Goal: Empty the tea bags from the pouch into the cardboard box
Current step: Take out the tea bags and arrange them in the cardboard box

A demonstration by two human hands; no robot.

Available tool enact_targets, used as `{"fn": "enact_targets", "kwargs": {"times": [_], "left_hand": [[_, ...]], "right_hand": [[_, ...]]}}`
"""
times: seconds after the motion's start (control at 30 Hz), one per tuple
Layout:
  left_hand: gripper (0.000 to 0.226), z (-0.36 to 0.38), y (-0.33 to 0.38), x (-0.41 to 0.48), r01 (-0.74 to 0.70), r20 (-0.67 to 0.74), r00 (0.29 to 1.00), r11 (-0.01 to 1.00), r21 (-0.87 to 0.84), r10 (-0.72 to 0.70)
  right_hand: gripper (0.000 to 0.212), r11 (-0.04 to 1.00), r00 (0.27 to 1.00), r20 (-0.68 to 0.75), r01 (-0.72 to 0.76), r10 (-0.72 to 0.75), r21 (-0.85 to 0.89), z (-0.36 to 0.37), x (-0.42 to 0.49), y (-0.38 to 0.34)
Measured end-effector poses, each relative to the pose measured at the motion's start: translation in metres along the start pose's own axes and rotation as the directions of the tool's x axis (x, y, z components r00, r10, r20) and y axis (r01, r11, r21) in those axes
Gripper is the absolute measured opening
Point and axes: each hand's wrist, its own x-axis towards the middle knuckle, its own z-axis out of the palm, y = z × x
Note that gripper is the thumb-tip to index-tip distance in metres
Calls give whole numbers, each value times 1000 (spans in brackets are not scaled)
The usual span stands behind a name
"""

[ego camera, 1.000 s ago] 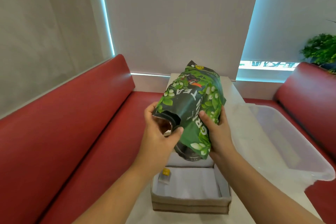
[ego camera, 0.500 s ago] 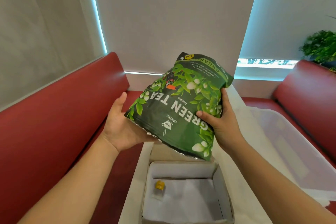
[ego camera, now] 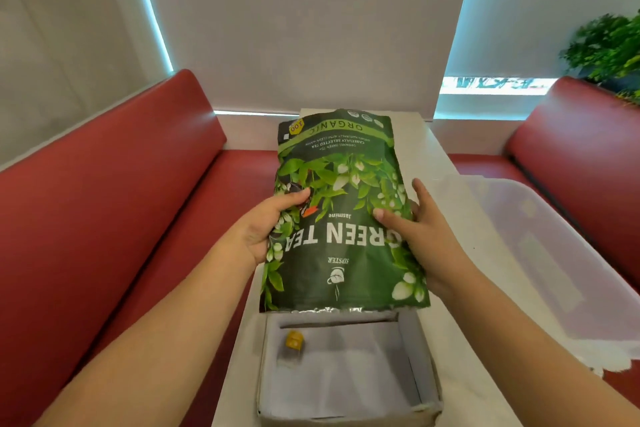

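A green tea pouch (ego camera: 341, 215) hangs upside down over the open cardboard box (ego camera: 431, 402), its silver mouth edge just above the box's far wall. My left hand (ego camera: 268, 225) grips the pouch's left edge, thumb on the front. My right hand (ego camera: 420, 232) holds the right edge, thumb on the front and fingers behind. In the box's white-lined bottom lies one tea bag (ego camera: 292, 345) with a yellow tag, near the far left corner.
The box stands on a narrow white table (ego camera: 485, 288) between two red benches (ego camera: 104, 218). A clear plastic bin (ego camera: 554, 253) sits on the table at the right. A green plant (ego camera: 609, 45) is at the far right.
The pouch has turned from tilted to straight upside down, mouth facing the box. My left hand moved from under the pouch to its left edge. The view has dropped closer.
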Motion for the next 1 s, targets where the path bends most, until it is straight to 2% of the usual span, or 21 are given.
{"fn": "enact_targets", "kwargs": {"times": [0.03, 0.1, 0.2, 0.3, 0.43, 0.63, 0.77, 1.0], "left_hand": [[22, 1, -2, 1, -19, -9, 1000, 999, -27, 19], [25, 1, -4, 2, -81, -12, 997, 994, -69, 80], [30, 1, -1, 3, -184, 5, 982, 976, -118, 186], [31, 5, 1, 3, -266, 8, 963, 954, -138, 269], [32, 7, -7, 1, -301, 15, 952, 940, -162, 307], [39, -1, -8, -4, -339, 69, 932, 923, -182, 356], [66, -3, -6, -6, -340, 90, 929, 923, -181, 359], [74, -1, -4, -13, -407, 128, 894, 899, -163, 429]], "right_hand": [[75, 985, 997, -24, -64, 69, 158, 1, -6, 1], [48, 928, 982, 19, -185, 189, 324, 2, -21, 12], [48, 783, 935, 95, -338, 341, 522, 9, -51, 40], [49, 663, 911, 171, -392, 375, 637, 26, -66, 56], [48, 634, 922, 189, -372, 339, 678, 42, -62, 56], [47, 645, 905, 251, -422, 344, 637, 44, -51, 59], [46, 628, 902, 259, -427, 344, 651, 46, -46, 61], [52, 567, 902, 304, -429, 306, 703, 43, -42, 65]]}}
